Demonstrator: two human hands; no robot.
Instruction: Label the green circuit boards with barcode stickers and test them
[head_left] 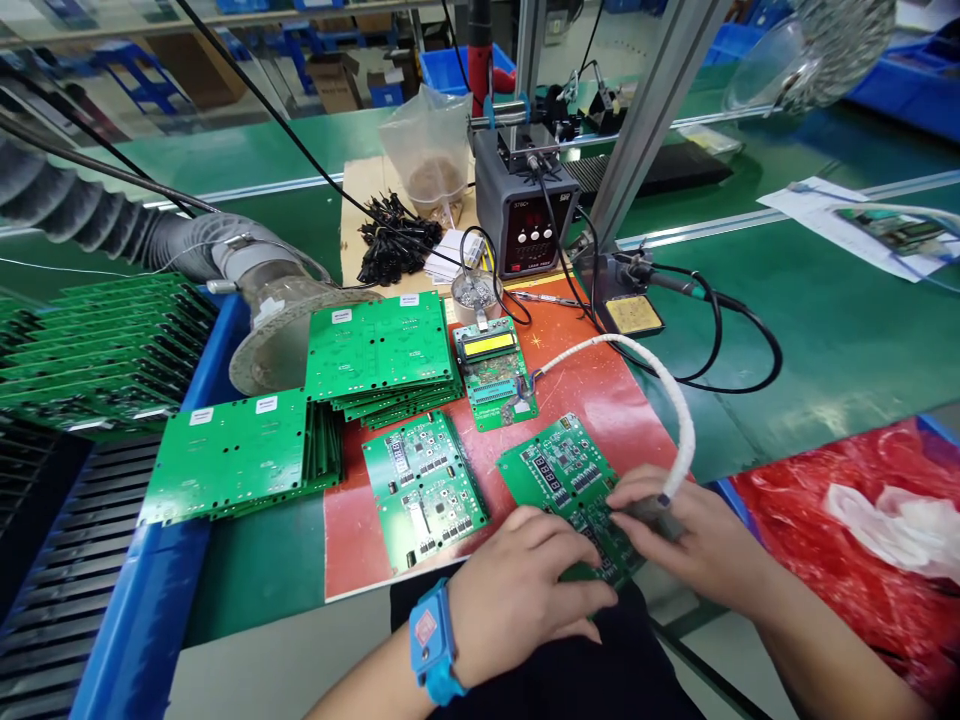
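Observation:
A green circuit board (559,460) with a four-digit display lies at the table's front edge, its near part covered by my hands. My left hand (525,575), with a blue wrist strap (433,640), is closed over the board's near left side. In my right hand (690,540) is a grey probe connector (661,515) at the end of a white sleeved cable (679,400), held against the board's right side. Its contact tip is hidden. The cable runs to a small tester board (495,375) with a lit yellow screen.
Left of my hands lie populated boards (427,490) and stacked green boards (379,345). A blue rack bin (172,580) holds more boards. Behind stand a soldering station (525,215), an iron stand (634,300) and a fume hose (262,290). Red plastic (840,530) fills a right-hand bin.

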